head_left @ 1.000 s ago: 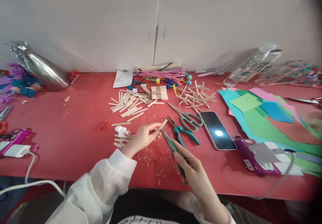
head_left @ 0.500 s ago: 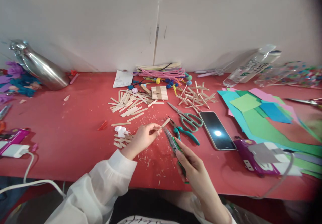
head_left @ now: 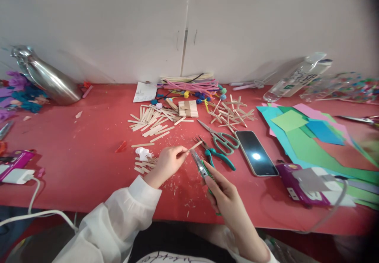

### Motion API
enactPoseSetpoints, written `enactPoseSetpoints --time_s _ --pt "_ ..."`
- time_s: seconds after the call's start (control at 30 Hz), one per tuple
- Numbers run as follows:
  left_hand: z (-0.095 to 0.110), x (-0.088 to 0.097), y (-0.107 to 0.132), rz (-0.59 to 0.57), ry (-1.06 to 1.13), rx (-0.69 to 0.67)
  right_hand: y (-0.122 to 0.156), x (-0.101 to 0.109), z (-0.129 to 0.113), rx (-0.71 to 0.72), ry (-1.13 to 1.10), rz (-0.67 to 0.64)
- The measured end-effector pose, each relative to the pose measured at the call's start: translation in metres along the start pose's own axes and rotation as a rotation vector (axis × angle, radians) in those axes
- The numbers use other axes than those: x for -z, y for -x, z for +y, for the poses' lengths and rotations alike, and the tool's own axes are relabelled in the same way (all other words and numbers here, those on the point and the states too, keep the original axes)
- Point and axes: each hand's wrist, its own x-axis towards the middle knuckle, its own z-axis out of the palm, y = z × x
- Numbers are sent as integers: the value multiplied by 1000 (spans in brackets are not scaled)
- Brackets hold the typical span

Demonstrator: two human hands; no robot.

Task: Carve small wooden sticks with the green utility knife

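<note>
Between the fingertips of my left hand (head_left: 171, 163) is one end of a wooden craft stick (head_left: 196, 146), its free end pointing up and to the right. My right hand (head_left: 224, 190) is wrapped round a green utility knife (head_left: 204, 170) with the blade out. The blade's tip is close to the stick; whether they touch I cannot tell. Wood shavings (head_left: 174, 184) are scattered over the red table below. Beside my left wrist lie short stick pieces (head_left: 142, 169) and a crumpled white scrap (head_left: 143, 154).
Teal pliers (head_left: 219, 157), scissors (head_left: 223, 140) and a phone (head_left: 256, 153) lie right of centre. Behind are loose craft sticks (head_left: 151, 119), joined sticks (head_left: 232, 113) and pipe cleaners (head_left: 191, 85). Coloured paper (head_left: 310, 140) and a purple power strip (head_left: 302, 186) are at right, a metal flask (head_left: 51, 77) far left.
The craft stick has turned slightly, its tip now a little further right and edge-on. The knife has shifted slightly left in my right hand. Everything else stays where it was.
</note>
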Motion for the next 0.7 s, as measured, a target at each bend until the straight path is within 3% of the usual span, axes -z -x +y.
enactPoseSetpoints --time_s 0.3,0.5,0.7 --pt "1 -3 -1 28 -37 22 0 2 -3 150 355 114" --pt "2 -2 -1 25 36 40 1 6 -8 205 310 153" --pt "2 -1 1 29 8 -24 -3 14 0 159 174 85"
